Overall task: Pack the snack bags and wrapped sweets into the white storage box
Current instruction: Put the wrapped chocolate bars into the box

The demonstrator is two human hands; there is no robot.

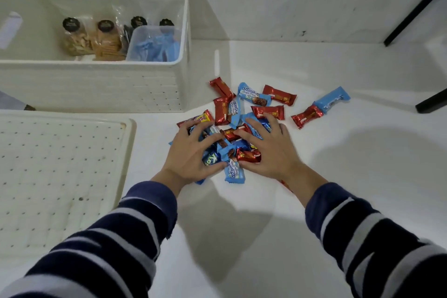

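On the white bench (314, 237), beside the white plastic storage box (96, 84), lies the heap of red and blue wrapped sweets (232, 128). My left hand (193, 152) and right hand (268, 150) curl around it; I should scoop inward, catching strays.

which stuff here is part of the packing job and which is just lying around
Part of the job: white storage box; pile of wrapped sweets; snack bags and clear tub already in the box.
Lying about: perforated white lid; black frame legs.
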